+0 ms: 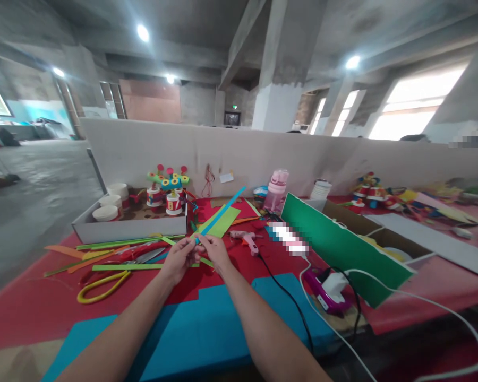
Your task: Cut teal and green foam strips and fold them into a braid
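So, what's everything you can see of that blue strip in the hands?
The long, narrow, flat blue strip looks like paper or thin foam. The left hand and right hand pinch its near end, which is partly hidden. The straight rest slants away rightward over a light green sheet; whether they touch is unclear.

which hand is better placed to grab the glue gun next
Probably the right hand: the glue gun lies to its right, while the left hand is farther away. Both hold the blue strip, so the right would likely need to let go first.
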